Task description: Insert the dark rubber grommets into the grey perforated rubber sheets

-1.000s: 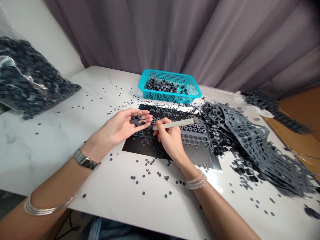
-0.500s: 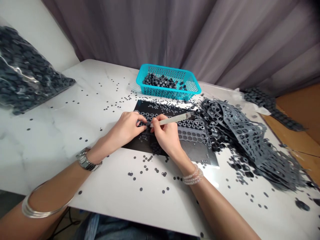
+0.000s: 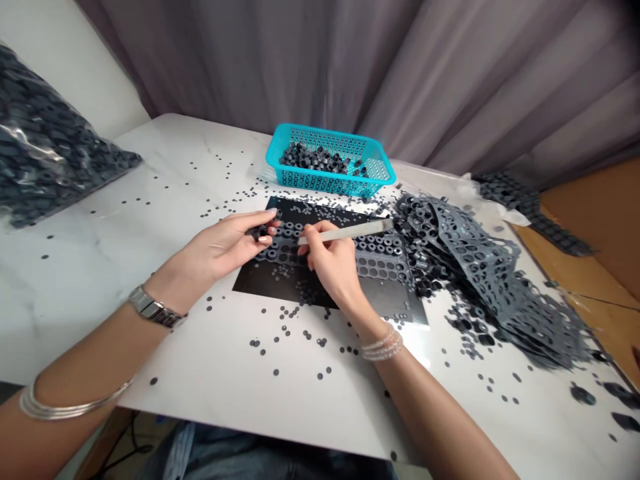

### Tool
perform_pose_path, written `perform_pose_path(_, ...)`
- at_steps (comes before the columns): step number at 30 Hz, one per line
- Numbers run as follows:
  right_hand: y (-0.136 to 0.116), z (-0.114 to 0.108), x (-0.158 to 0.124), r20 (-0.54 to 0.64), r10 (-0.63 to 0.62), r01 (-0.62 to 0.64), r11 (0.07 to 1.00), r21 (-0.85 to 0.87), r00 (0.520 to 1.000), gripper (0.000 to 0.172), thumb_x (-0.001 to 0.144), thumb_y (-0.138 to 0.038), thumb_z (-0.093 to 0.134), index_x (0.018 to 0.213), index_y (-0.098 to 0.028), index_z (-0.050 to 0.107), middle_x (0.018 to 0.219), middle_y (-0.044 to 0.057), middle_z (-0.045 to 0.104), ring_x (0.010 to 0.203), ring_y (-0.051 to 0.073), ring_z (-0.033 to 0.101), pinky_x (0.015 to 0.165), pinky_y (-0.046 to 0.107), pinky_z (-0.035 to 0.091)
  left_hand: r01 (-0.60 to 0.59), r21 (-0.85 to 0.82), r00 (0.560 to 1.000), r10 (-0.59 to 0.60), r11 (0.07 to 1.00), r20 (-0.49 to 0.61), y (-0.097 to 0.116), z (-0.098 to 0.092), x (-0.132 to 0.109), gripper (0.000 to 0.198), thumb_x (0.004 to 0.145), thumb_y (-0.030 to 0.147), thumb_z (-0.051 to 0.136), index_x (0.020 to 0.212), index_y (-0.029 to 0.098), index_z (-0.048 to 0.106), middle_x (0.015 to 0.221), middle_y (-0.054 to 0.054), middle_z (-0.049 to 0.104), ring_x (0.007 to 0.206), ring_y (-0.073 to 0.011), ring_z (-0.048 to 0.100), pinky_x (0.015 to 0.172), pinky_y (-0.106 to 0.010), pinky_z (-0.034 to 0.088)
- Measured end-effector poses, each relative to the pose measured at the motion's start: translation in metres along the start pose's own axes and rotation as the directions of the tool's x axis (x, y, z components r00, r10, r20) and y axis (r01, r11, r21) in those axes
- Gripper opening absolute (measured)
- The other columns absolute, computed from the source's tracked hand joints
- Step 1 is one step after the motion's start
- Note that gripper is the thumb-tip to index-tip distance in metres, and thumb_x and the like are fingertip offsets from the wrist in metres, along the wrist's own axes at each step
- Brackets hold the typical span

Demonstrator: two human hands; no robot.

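Observation:
My right hand (image 3: 333, 260) grips a slim whitish stick (image 3: 355, 231) like a pen, its dark-marked end pointing up to the right. The stick's lower end is near my fingertips, over a perforated dark grey rubber sheet (image 3: 370, 265) with rows of round holes and rings. My left hand (image 3: 230, 243), just left of it, is curled round a few small black rings (image 3: 258, 232), partly hidden by its fingers. Under the perforated sheet lies a flat black board (image 3: 280, 283) scattered with small dark discs.
Behind the board stands a turquoise basket (image 3: 330, 183) holding many black rings. A heap of punched grey sheets (image 3: 480, 260) and loose pieces lies to the right. A clear bag (image 3: 55, 140) full of dark pieces is at far left. Small discs dot the white table (image 3: 195, 380).
My left hand has lifted off the perforated sheet and moved a little left and up, now with black rings in its fingers. My right hand stays over the sheet with the stick.

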State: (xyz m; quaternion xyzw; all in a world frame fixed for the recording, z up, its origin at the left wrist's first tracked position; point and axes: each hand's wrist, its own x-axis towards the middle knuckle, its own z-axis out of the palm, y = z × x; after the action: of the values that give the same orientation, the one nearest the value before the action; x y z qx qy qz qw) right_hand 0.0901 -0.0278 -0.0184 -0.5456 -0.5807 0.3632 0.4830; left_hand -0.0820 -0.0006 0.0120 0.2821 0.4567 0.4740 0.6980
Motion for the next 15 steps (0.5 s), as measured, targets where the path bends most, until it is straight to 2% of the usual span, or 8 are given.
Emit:
perform_pose_path(3, -0.002, -0.01, 0.001, -0.1, 0.057, -0.044, 0.991, 0.124, 0.993, 0.029, 0.091, -0.042, 0.054, 0.071, -0.021, 0.059, 0.058, -0.002, 0.062, 0.048, 0.01, 0.048, 0.05, 0.023, 0.034, 0.105, -0.139, 0.994, -0.103, 0.985, 0.019, -0.004, 0.003, 0.003, 0.01, 0.086, 0.003, 0.061, 0.082, 0.01, 0.067, 0.088, -0.012, 0.067, 0.074, -0.0118, 0.064, 0.058, -0.016, 0.054)
perform_pose_path(6, 0.0, -0.021, 0.002, -0.172, 0.081, -0.052, 0.984, 0.169, 0.982, 0.028, 0.09, -0.041, 0.056, 0.072, -0.02, 0.061, 0.056, -0.004, 0.059, 0.046, 0.009, 0.044, 0.047, 0.022, 0.032, 0.168, -0.294, 0.985, -0.169, 0.941, 0.022, -0.003, 0.01, 0.0, 0.011, 0.088, 0.0, 0.057, 0.088, 0.007, 0.064, 0.091, -0.014, 0.068, 0.081, -0.0151, 0.069, 0.063, -0.017, 0.059)
perform_pose_path(11, 0.009, -0.029, 0.004, -0.194, 0.098, -0.075, 0.99, 0.121, 0.976, 0.029, 0.089, -0.043, 0.056, 0.071, -0.02, 0.061, 0.054, -0.003, 0.059, 0.046, 0.01, 0.043, 0.048, 0.023, 0.031, 0.22, -0.347, 0.971, -0.239, 0.912, -0.015, -0.004, 0.019, -0.007, 0.014, 0.091, 0.001, 0.051, 0.094, 0.007, 0.063, 0.093, -0.016, 0.069, 0.087, -0.0203, 0.073, 0.072, -0.023, 0.064)
perform_pose_path(15, 0.01, -0.03, 0.004, -0.19, 0.095, -0.08, 0.993, 0.088, 0.977, 0.031, 0.089, -0.043, 0.056, 0.07, -0.02, 0.062, 0.054, -0.003, 0.059, 0.047, 0.01, 0.044, 0.05, 0.024, 0.032, 0.23, -0.354, 0.97, -0.242, 0.906, 0.011, -0.009, 0.015, -0.008, 0.022, 0.09, -0.001, 0.051, 0.107, 0.004, 0.063, 0.098, -0.018, 0.069, 0.09, -0.0215, 0.073, 0.075, -0.026, 0.065)
